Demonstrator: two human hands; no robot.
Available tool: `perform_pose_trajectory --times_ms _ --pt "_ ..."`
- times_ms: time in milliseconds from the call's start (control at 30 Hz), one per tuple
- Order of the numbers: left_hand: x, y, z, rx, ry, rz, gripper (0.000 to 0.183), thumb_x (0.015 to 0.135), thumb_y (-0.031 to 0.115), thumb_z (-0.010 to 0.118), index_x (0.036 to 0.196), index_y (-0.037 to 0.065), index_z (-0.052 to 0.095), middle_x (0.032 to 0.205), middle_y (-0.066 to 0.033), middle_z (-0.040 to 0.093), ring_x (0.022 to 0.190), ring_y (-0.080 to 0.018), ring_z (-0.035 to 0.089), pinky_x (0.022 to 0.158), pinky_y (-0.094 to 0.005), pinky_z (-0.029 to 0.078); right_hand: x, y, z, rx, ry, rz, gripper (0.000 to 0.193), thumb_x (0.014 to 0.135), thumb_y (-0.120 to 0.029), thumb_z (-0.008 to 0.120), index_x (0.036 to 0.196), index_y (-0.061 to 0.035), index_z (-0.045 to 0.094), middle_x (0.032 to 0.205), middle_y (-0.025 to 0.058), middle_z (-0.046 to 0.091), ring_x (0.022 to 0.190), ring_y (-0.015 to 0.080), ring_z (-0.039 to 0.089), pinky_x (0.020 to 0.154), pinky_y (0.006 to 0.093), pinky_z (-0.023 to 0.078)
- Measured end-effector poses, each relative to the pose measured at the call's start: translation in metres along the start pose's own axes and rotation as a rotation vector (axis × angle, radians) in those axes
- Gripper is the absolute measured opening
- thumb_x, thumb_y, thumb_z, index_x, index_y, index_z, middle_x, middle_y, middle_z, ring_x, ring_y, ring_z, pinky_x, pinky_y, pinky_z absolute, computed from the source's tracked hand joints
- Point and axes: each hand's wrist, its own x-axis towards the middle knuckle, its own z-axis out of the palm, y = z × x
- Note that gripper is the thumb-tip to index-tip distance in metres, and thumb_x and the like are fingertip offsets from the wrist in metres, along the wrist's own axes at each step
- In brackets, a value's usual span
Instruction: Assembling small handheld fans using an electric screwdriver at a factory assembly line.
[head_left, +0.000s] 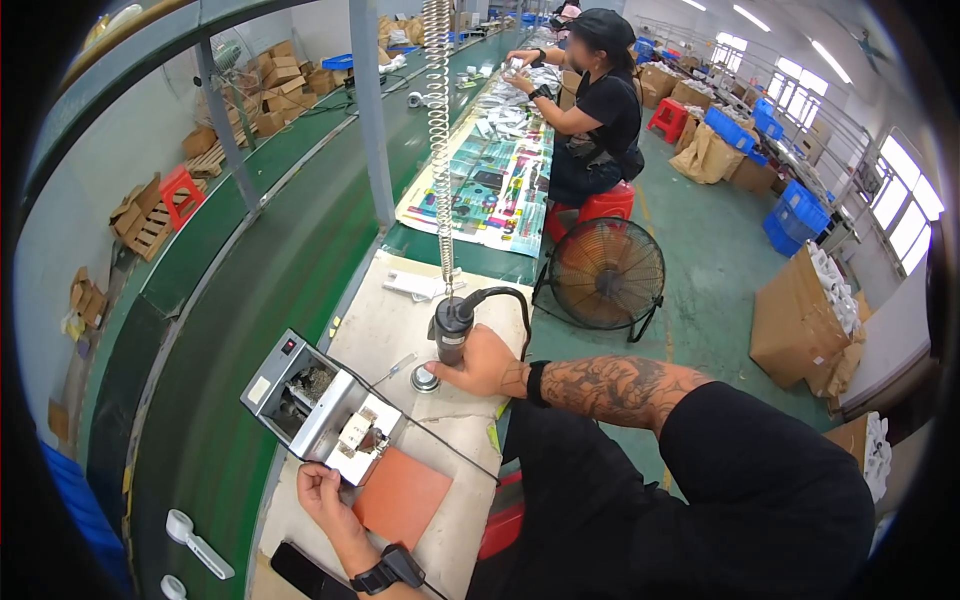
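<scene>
My right hand is wrapped round a black electric screwdriver, which hangs upright from a long coiled spring. Just below that hand, a round metal piece sits on the bench. My left hand rests at the front corner of a grey box-shaped screw feeder, its thumb and fingers pinched together. Anything between those fingertips is too small to make out. Small screws lie in the feeder's open bin. In front of the feeder lies an orange-brown mat.
A dark phone lies near my left wrist. To the left runs a green conveyor carrying white handled parts. A black floor fan stands right of the bench. Farther along, a co-worker sits handling white parts.
</scene>
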Motion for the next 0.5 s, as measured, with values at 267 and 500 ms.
perform_pose_trajectory --times_ms 267,500 --pt "-0.002 0.004 -0.004 -0.111 -0.175 -0.002 0.031 0.085 0.000 0.077 0.102 0.008 0.052 0.100 -0.0019 0.061 0.092 -0.0124 0.060 0.089 -0.0263 0.048 0.000 -0.003 -0.005 -0.022 -0.039 0.005 0.049 0.103 -0.060 0.065 0.105 -0.0112 0.070 0.076 0.0109 0.070 0.075 0.0377 0.065 0.084 0.0482 0.044" --pt "-0.005 0.009 0.002 -0.068 -0.160 -0.039 0.040 0.086 0.000 0.084 0.104 0.009 0.051 0.102 -0.0038 0.064 0.096 -0.0135 0.063 0.092 -0.0287 0.051 0.000 -0.004 -0.005 -0.035 -0.047 0.014 0.049 0.103 -0.060 0.065 0.107 -0.0115 0.069 0.076 0.0104 0.070 0.075 0.0380 0.065 0.085 0.0486 0.045"
